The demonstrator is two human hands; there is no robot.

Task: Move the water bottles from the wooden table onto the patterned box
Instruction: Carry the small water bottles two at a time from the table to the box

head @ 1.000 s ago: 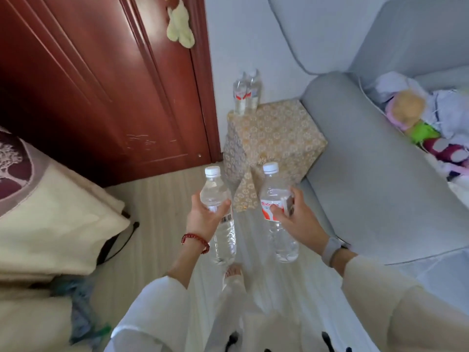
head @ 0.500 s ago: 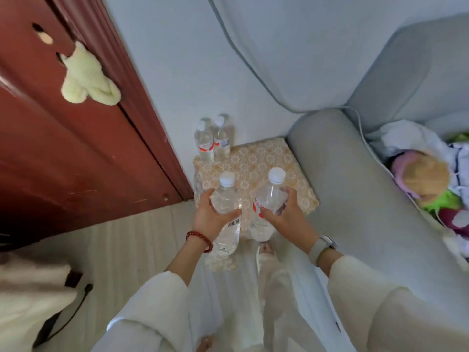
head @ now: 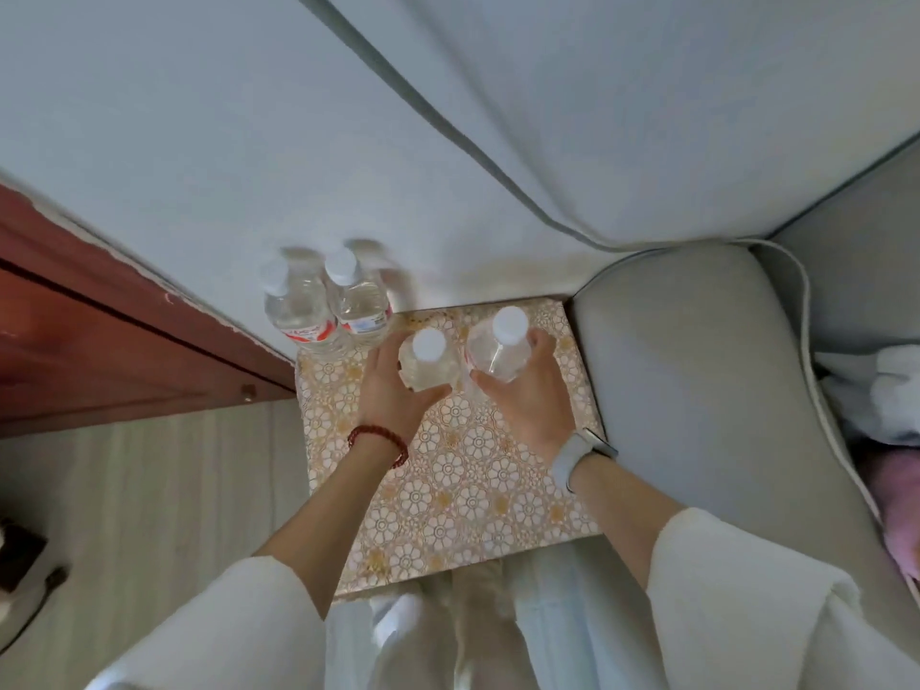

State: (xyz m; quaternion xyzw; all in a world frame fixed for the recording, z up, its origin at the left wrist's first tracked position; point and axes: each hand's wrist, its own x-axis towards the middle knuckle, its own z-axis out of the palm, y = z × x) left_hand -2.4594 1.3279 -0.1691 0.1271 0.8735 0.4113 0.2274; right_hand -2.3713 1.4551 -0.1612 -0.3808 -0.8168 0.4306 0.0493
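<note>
I look straight down on the patterned box [head: 463,485], gold and white with a flower print. My left hand [head: 391,393], with a red bead bracelet, grips a clear water bottle [head: 428,363] with a white cap. My right hand [head: 532,395], with a grey watch, grips a second clear bottle [head: 500,348]. Both held bottles are upright over the far part of the box; whether they touch it is hidden. Two more bottles [head: 298,311] [head: 358,303] stand at the box's far left corner against the wall.
A grey sofa arm [head: 697,390] runs along the box's right side. A white wall [head: 249,166] is behind it. A red-brown wooden door [head: 99,351] is at the left, above a pale wood floor [head: 149,515]. My white-clad legs stand before the box.
I have stepped up to the box and the view has tipped straight down. Both hands have carried their bottles forward over the far part of the box top.
</note>
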